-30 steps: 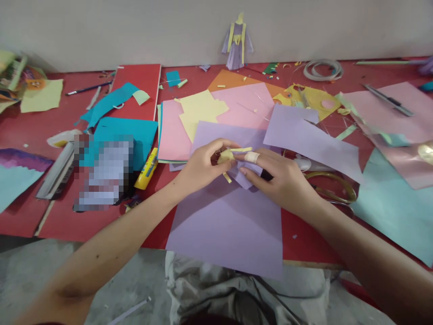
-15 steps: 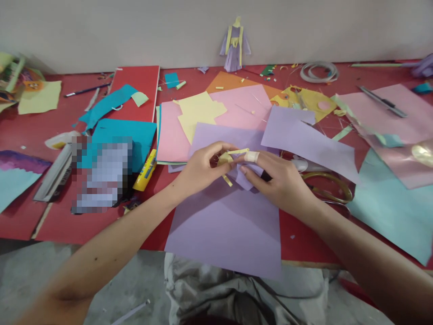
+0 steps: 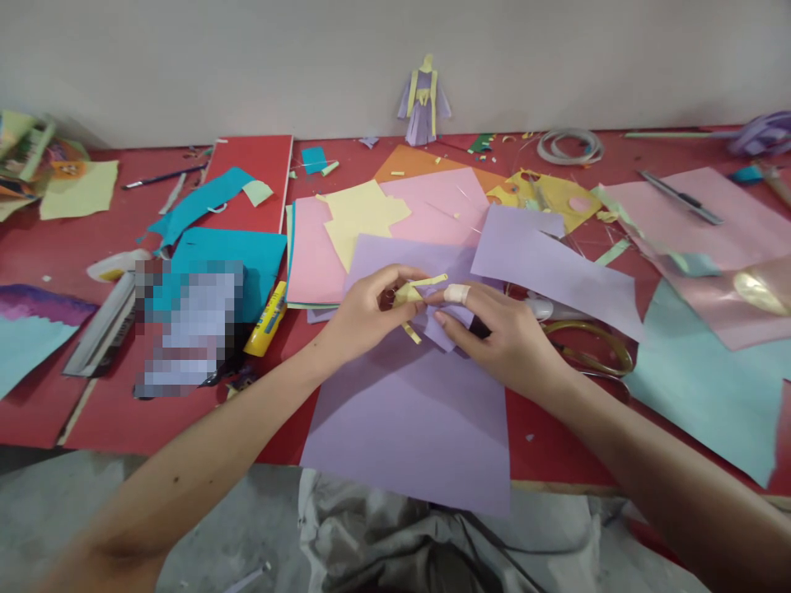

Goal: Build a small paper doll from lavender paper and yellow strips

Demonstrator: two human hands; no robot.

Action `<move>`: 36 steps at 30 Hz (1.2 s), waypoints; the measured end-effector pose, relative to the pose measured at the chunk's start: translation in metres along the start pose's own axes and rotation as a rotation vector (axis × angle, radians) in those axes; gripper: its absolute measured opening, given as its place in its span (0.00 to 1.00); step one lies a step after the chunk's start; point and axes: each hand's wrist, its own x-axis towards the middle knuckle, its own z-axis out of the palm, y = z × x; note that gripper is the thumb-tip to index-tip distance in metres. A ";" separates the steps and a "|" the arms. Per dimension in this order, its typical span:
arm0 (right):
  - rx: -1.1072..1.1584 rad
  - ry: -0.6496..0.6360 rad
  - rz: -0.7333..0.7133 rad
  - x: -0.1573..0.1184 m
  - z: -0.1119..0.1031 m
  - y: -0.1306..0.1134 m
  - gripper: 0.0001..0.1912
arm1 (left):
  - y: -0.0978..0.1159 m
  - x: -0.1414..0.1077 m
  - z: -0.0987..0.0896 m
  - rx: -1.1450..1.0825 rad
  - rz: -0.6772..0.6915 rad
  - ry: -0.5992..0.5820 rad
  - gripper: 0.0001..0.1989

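Between my two hands is a small paper figure of purple and yellow paper. My left hand pinches its yellow part, from which thin yellow strips stick out above and below. With a bandaged finger, my right hand is closed on the purple part; a dark object, too hidden to name, shows under its palm. Below both hands lies a large purple sheet, overhanging the table's front edge. A finished-looking purple and yellow paper doll leans against the wall behind.
Stacked pink paper and a yellow glue stick lie left of my hands. Yellow-handled scissors sit partly under a purple piece on the right. A utility knife rests on pink paper, near coiled clear tubing.
The view has shifted slightly, so the table and doll appear a little lower. Both hands keep hold of the paper figure, with hardly any movement of the fingers.
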 end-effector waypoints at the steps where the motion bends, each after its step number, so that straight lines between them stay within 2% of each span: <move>1: 0.004 0.004 -0.006 0.000 0.000 0.000 0.09 | 0.000 0.000 0.000 -0.013 -0.005 0.005 0.15; 5: 0.013 0.005 -0.017 0.000 0.000 0.001 0.09 | 0.001 -0.001 0.001 -0.050 -0.015 0.025 0.15; 12: 0.036 0.011 -0.037 0.001 0.000 -0.001 0.12 | 0.004 -0.001 0.000 -0.052 0.053 0.043 0.14; 16: 0.027 0.015 -0.031 0.001 -0.001 -0.001 0.12 | 0.003 -0.001 0.000 -0.037 0.076 0.034 0.08; 25: 0.029 0.031 -0.045 0.000 0.000 0.000 0.11 | 0.004 -0.002 0.000 -0.099 0.038 0.015 0.07; 36: 0.024 0.014 -0.029 0.001 -0.001 0.000 0.11 | 0.006 -0.001 -0.001 -0.061 0.019 0.022 0.07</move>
